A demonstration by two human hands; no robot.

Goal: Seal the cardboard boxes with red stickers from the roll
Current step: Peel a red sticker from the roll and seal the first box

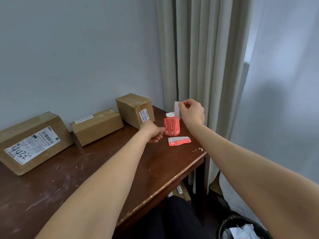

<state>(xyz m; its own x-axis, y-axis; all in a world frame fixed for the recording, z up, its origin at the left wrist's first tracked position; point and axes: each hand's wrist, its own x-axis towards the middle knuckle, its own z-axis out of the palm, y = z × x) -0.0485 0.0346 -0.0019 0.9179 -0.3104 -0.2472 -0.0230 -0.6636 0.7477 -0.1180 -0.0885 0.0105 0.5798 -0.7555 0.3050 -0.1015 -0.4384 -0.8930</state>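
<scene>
Roll [171,125] stands by table's [96,171] right edge; right hand [191,112] pinches white strip [176,109].

The left hand [151,131] curls over its own fingertips (touching the roll [171,125] or not, unclear); the bin [226,226] runs off-frame.

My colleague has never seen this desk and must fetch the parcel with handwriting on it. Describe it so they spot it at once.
On the dark wooden table by the wall, boxes sit in a row. It is the leftmost box, largest of three; unlike the middle box and the right box, its white label carries big handwritten digits, 4452.
</scene>
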